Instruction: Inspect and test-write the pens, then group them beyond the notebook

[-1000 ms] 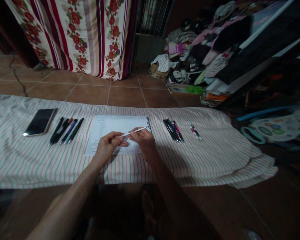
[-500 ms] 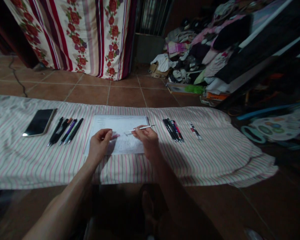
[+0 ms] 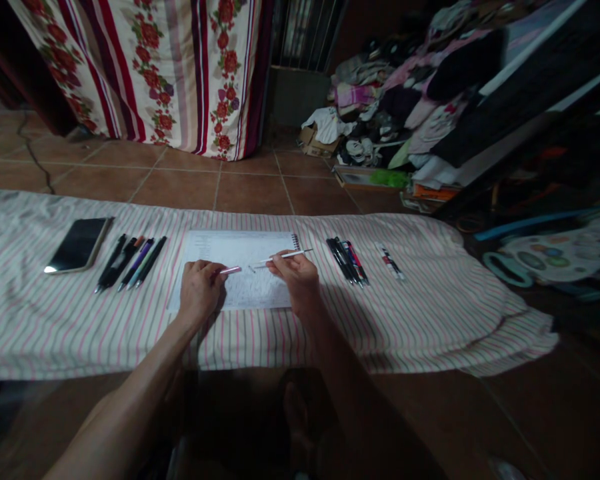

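Note:
A spiral notebook [image 3: 240, 243] with writing on its page lies on the striped cloth between my hands. My left hand [image 3: 200, 288] is closed on a pink pen barrel [image 3: 231, 270], which points right over the page. The fingers of my right hand [image 3: 294, 270] pinch a thin white pen-like stick [image 3: 285, 256] with a dark, narrow right end. Between the two held pieces, a tiny dark part [image 3: 251, 269] lies on the page, too small to name.
Several pens [image 3: 136, 263] lie left of the notebook, beside a phone [image 3: 80, 245]. More pens [image 3: 347, 261] lie to its right, then a separate white, black and red piece [image 3: 390, 261]. The striped cloth [image 3: 430, 313] covers the low surface. Clothes [image 3: 380, 100] are heaped behind.
My left hand has turned over, back upward, and more of the pink barrel shows, pointing right. My right hand with the white stick has barely moved.

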`<state>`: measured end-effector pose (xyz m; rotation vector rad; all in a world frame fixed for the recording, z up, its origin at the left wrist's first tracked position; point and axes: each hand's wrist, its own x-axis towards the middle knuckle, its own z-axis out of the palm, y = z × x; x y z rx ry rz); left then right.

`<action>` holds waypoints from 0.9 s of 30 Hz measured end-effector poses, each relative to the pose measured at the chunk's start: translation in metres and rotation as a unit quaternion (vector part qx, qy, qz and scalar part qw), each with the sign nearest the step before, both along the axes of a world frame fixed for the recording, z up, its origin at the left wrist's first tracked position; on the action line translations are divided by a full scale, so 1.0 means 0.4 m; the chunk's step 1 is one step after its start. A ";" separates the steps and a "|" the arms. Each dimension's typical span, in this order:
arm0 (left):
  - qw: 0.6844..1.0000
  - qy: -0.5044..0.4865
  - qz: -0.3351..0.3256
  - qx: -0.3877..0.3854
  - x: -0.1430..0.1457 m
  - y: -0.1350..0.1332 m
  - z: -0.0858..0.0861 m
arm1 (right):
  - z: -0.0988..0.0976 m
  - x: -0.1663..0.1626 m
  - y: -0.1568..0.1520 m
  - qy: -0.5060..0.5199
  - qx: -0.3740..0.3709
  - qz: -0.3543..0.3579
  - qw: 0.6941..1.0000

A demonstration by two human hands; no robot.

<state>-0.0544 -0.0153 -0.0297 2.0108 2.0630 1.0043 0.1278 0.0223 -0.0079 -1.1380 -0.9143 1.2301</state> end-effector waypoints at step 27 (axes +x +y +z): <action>0.989 -0.139 -0.022 -0.034 0.039 -0.018 0.027 | 0.002 -0.011 -0.002 -0.025 0.028 -0.006 0.999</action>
